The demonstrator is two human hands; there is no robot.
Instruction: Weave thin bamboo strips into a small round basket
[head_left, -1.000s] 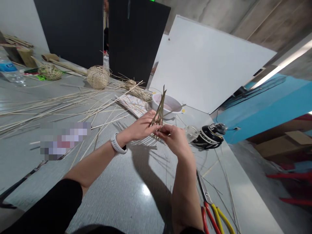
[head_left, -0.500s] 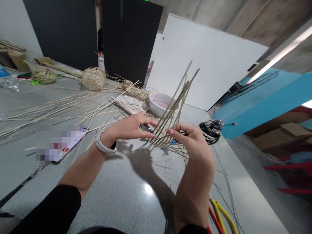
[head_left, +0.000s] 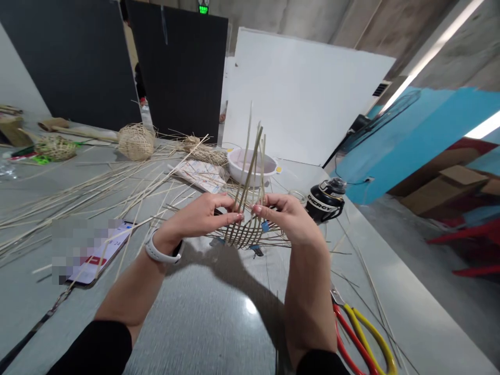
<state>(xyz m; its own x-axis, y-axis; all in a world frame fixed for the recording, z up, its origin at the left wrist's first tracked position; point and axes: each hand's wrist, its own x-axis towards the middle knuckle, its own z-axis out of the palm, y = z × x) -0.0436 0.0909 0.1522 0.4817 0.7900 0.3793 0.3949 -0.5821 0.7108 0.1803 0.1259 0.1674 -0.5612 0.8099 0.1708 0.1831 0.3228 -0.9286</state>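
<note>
A loosely woven piece of bamboo strips (head_left: pixel 245 238) sits between my hands, with several long strips standing up from it and others fanning out sideways over the table. My left hand (head_left: pixel 203 214) pinches strips at the left side of the weave, thumb towards the middle. Opposite it, my right hand (head_left: pixel 287 217) grips strips at the right side with thumb and fingers. The two thumb tips are close together. Beside the right fingers a blue clip (head_left: pixel 265 226) shows on the weave, and a dark clip (head_left: pixel 256 250) is at its lower edge.
Scissors (head_left: pixel 361 333) with red and yellow handles lie at the right. Behind are a black bottle (head_left: pixel 325 200) and a white basin (head_left: pixel 252 174). Loose strips (head_left: pixel 89 187), a phone (head_left: pixel 103 255) and a woven ball (head_left: pixel 136 142) are on the left.
The view has shifted and levelled. My left thumb and fingers have closed onto the strips, and the upright strips lean less to the right. My right hand still grips.
</note>
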